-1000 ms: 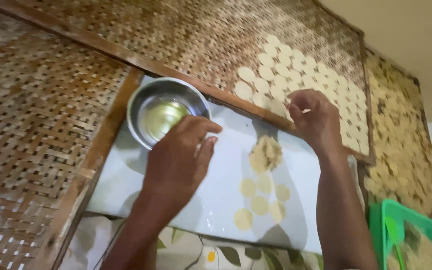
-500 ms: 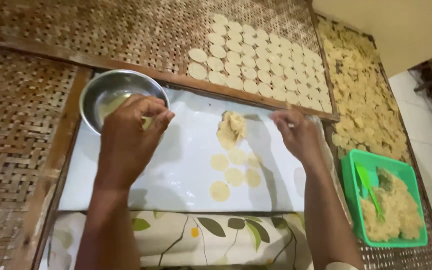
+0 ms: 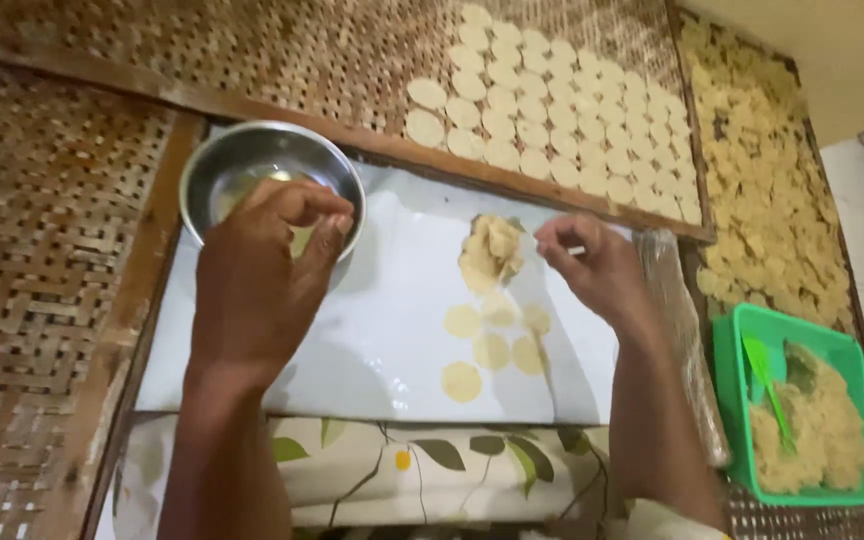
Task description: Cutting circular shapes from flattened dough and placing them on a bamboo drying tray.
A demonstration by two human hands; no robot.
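Observation:
My left hand (image 3: 257,275) hovers over a steel bowl (image 3: 214,165) of pale oil, fingers pinched together; whether it holds anything I cannot tell. My right hand (image 3: 597,265) rests on a white plastic sheet (image 3: 372,330), fingertips pinched just right of a lump of yellow dough (image 3: 490,252). Below the lump lie several flat round dough discs (image 3: 492,350) on the sheet.
A woven bamboo tray (image 3: 252,50) behind the sheet carries rows of flattened discs (image 3: 552,110). Another tray of dried pieces (image 3: 762,180) lies to the right. A green tub (image 3: 732,340) with dough and a green spatula (image 3: 767,385) stands at right. Floral cloth (image 3: 402,470) lies near me.
The view has shifted right and down. My left hand stays over the bowl. My right hand has drawn back from the disc rows to beside the dough lump.

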